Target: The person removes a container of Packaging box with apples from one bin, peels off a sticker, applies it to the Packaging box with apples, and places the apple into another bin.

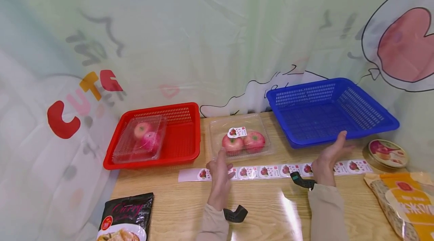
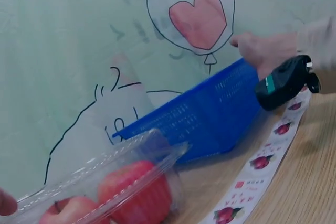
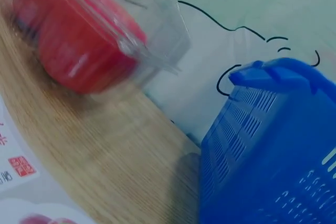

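A red basket (image 1: 183,146) sits at centre left, a sticker strip (image 1: 271,170) crosses below the clear apple box (image 1: 240,135), which the relaxed left hand (image 1: 219,171) touches, while the right hand (image 1: 330,158), fingers straight, touches the blue basket (image 1: 339,111).

Motion-blurred clear apple box (image 3: 100,30) in the right wrist view; black pouch (image 1: 125,218) cut off below.

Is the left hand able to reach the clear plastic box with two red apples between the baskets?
Probably yes: the left hand sits just before the clear plastic box, nothing between them.
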Motion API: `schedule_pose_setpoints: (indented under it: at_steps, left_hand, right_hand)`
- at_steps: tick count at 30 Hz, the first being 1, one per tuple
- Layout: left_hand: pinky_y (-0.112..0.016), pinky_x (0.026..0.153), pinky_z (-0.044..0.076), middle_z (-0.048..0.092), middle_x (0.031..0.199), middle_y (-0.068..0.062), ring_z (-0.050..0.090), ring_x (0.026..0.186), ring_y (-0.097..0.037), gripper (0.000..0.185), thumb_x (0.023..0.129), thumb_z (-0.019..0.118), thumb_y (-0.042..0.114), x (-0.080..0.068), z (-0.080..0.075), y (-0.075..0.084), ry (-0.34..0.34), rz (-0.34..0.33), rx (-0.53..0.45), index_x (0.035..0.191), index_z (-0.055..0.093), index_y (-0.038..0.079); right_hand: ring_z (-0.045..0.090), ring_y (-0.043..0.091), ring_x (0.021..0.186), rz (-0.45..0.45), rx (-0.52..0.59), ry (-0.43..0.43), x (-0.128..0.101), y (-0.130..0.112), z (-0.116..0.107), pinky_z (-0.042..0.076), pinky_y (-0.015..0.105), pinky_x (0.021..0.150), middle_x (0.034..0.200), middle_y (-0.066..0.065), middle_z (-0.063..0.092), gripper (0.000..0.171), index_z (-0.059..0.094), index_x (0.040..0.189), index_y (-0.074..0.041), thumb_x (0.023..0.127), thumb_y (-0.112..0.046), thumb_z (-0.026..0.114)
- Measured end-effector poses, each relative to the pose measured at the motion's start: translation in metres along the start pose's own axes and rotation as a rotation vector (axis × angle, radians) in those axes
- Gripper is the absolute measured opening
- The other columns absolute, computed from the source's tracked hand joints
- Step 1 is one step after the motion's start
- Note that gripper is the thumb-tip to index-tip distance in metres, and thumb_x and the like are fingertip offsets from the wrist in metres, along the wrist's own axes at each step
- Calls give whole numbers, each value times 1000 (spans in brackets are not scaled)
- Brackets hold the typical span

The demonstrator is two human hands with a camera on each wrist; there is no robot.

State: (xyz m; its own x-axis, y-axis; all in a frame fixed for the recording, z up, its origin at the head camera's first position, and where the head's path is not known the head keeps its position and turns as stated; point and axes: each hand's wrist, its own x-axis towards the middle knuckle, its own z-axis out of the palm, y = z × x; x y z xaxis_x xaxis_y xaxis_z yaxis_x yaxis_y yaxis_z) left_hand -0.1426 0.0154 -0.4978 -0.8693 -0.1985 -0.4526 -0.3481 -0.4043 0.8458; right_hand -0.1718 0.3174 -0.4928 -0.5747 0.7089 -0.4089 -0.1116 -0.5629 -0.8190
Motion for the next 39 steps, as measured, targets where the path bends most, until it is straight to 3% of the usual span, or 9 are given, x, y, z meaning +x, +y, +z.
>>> schedule_pose_setpoints:
  at_steps: [7,11,14,17,22,26,29,32,39]
  left_hand:
    - [-72,97,48,33,143,-32,48,126,-53,95,103,56,44,-1,18,3,127,-10,-138,152,-6,-10]
    - [-74,99,50,32,141,-32,48,125,-53,100,104,55,45,1,23,4,174,-12,-163,154,-12,-10]
    - [-68,101,53,37,131,-27,50,119,-48,96,103,58,44,2,25,4,194,6,-177,152,-4,-10]
    - [-52,95,55,45,107,-16,53,101,-34,82,100,64,38,4,27,3,217,38,-205,141,10,-9]
    - [-30,75,38,38,83,0,42,74,-15,74,97,72,33,7,28,1,268,59,-211,133,18,-3]
    - [-31,84,39,41,101,-7,45,87,-20,82,97,73,31,10,29,0,265,56,-233,143,15,-4]
    - [-38,104,45,40,127,-15,47,112,-27,83,99,71,32,12,30,0,241,52,-253,149,13,0]
    - [-49,124,39,35,148,-21,43,135,-36,82,101,68,34,13,32,-1,226,61,-263,153,13,4]
    - [-54,128,33,34,156,-23,41,144,-39,82,100,68,34,16,35,-5,251,79,-257,159,19,5]
  right_hand:
    - [1,-7,158,-94,29,-51,8,3,2,1,11,126,176,-19,-5,97,-18,168,-32,107,-45,56]
    - [8,-5,158,-128,24,-79,10,3,3,5,12,126,177,-16,3,95,-17,168,-34,108,-35,56]
    - [7,-4,158,-105,-15,-76,10,3,3,5,13,127,176,-17,1,93,-18,168,-34,109,-36,54]
    - [4,-5,158,-82,-45,-76,10,4,3,4,13,127,176,-18,-2,92,-20,168,-33,109,-38,51]
    - [4,-4,158,-94,-58,-91,8,4,5,3,12,127,177,-16,-2,88,-20,168,-31,110,-38,47]
    - [5,-3,159,-111,-58,-97,8,6,4,5,11,126,177,-14,1,86,-18,169,-31,111,-40,45]
    - [4,-4,159,-116,-71,-94,9,8,4,4,10,126,177,-15,-1,85,-17,169,-30,111,-42,44]
    - [2,-5,158,-113,-89,-91,9,9,3,2,10,125,177,-17,-3,84,-16,169,-30,111,-44,43]
    - [2,-4,159,-127,-94,-103,11,13,1,2,10,126,178,-16,-1,84,-13,170,-31,110,-48,43]
